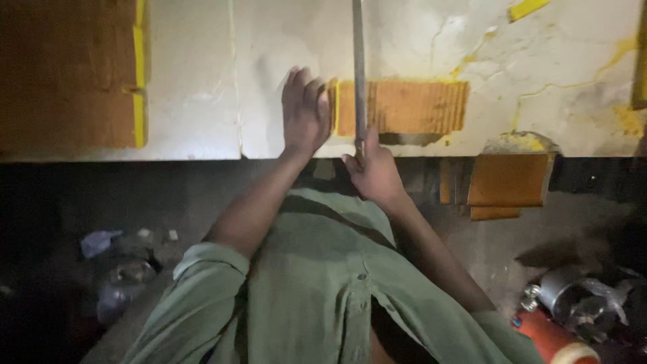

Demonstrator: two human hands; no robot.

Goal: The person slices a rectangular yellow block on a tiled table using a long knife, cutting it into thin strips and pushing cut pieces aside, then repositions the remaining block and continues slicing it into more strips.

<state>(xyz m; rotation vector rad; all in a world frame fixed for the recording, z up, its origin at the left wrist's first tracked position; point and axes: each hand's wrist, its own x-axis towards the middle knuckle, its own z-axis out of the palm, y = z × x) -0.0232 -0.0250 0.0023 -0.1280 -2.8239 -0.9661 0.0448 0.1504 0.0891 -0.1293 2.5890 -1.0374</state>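
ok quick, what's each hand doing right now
Left hand: open, flat on the pale table beside the orange ridged block.
Right hand: closed around the long metal blade that lies across the block.

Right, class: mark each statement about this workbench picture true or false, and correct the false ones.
1. The left hand lies flat on the pale stone-like slab. True.
2. The right hand grips the lower end of a long grey metal blade. True.
3. The blade lies beside the ridged orange block without crossing it. False: it runs across the block near its left end.
4. The person wears a red short-sleeved shirt. False: the green shirt has its sleeves rolled up.
5. A red cylinder lies on the floor at lower right. True.
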